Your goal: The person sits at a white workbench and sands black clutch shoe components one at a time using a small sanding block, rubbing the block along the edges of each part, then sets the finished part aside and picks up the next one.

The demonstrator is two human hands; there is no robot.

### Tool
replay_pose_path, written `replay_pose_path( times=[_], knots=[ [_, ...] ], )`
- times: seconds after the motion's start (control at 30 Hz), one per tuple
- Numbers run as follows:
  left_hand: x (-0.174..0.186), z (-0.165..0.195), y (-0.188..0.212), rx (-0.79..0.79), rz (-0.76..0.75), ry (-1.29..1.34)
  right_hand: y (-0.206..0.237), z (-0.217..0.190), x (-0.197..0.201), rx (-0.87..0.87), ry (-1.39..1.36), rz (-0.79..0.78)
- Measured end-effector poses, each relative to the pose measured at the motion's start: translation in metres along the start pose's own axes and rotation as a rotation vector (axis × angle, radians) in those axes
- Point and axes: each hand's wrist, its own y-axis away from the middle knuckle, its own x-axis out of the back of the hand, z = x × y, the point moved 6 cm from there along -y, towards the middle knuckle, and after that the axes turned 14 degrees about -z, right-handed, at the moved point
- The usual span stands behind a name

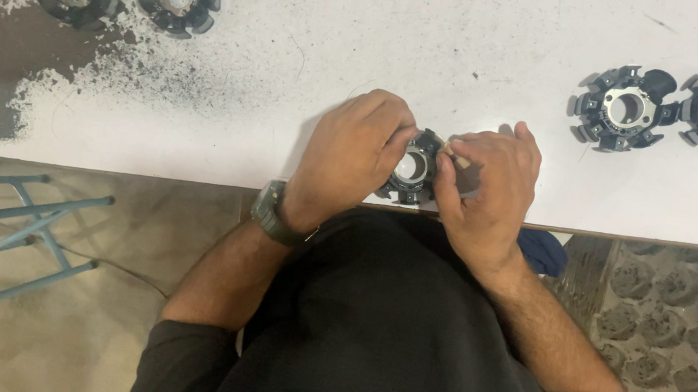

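I see my left hand (pixel 352 153) and right hand (pixel 488 192) both grasping a black ring part (pixel 414 167) at the worktop (pixel 377 38) edge.

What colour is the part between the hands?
Black with a silver metal centre, on the finned part; head view.

Both hands are in close together, knuckles up. The left hand (pixel 349 153) curls inward, fingers bent towards the right hand (pixel 489 190), which mirrors it with fingers tucked and thumb pressed forward. Fingertips nearly meet between them. Both forearms are bare, angling back and apart, elbows spread wide, wrists slightly bent.
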Motion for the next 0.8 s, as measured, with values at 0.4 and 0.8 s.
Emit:
replay_pose_path(
  times=[0.4,0.8],
  knots=[
    [0.007,0.009,0.007,-0.021,0.028,-0.010,-0.001,-0.003,0.002,0.011,-0.001,-0.001],
    [0.016,0.018,0.021,-0.127,0.005,-0.212,-0.002,-0.005,0.004,0.005,-0.018,0.003]
  ],
)
